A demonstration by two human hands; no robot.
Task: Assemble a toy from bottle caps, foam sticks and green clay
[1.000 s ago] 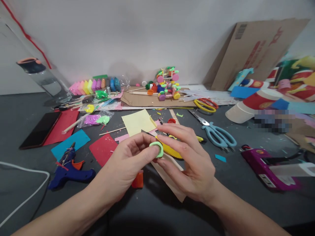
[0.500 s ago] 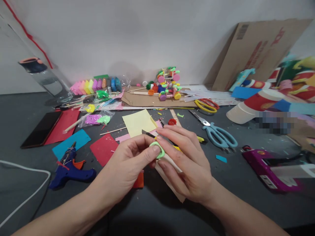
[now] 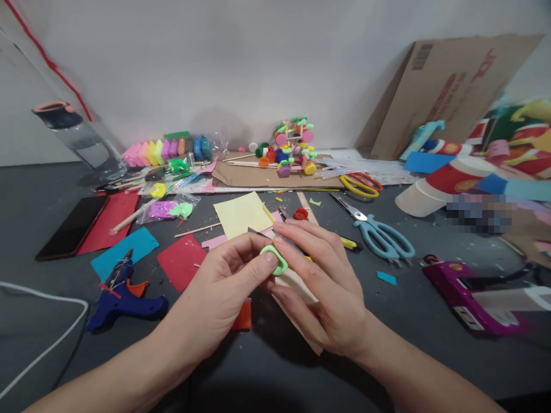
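Note:
A small light green piece of clay (image 3: pixel 279 264), bent in a curved strip, is pinched between the thumb and fingers of my left hand (image 3: pixel 235 284). My right hand (image 3: pixel 325 281) rests against the clay's right side with its fingertips, the fingers long and slightly curved. Below the right palm a pale flat strip (image 3: pixel 297 318) shows in part. Behind the hands lie a yellow paper sheet (image 3: pixel 241 215) and a craft knife with a yellow end (image 3: pixel 349 244), partly covered by my right hand.
A blue glue gun (image 3: pixel 129 301), blue paper and red paper lie left. Blue-handled scissors (image 3: pixel 383 235) and a purple device (image 3: pixel 469 298) are right. Colourful clay figures (image 3: pixel 295 146) stand on cardboard at the back. A white cup (image 3: pixel 443 186) lies tilted, back right.
The green clay has turned slightly in my left fingers and shows more of its curved edge. My right hand has shifted slightly left.

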